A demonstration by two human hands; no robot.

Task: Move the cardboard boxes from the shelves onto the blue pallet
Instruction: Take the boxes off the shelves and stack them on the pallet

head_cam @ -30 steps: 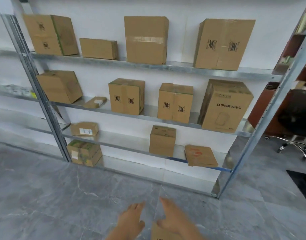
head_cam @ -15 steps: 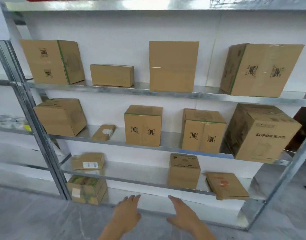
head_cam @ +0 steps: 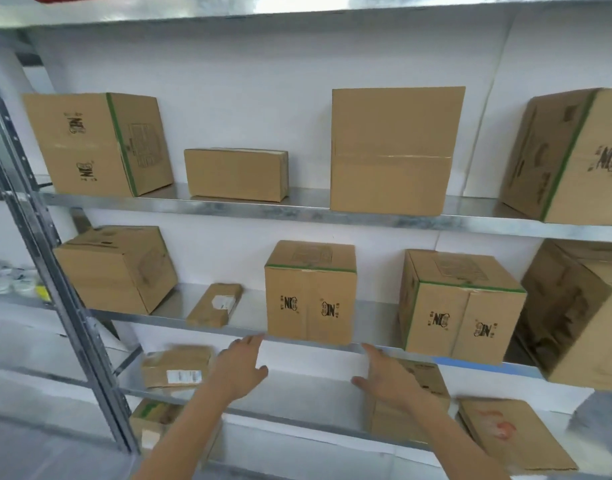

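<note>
While the box [head_cam: 309,303] sits at the near edge of the middle shelf [head_cam: 377,346], left hand [head_cam: 240,370] and right hand [head_cam: 384,379] hover just below it, spread and empty. Pick-up step, I'd say; next, clamp both sides, lift.

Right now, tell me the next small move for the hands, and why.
Probably lift both hands a little and press the palms onto the sides of the centre green-taped box. The left hand and right hand are open, empty, just below it and spread about its width.
</note>
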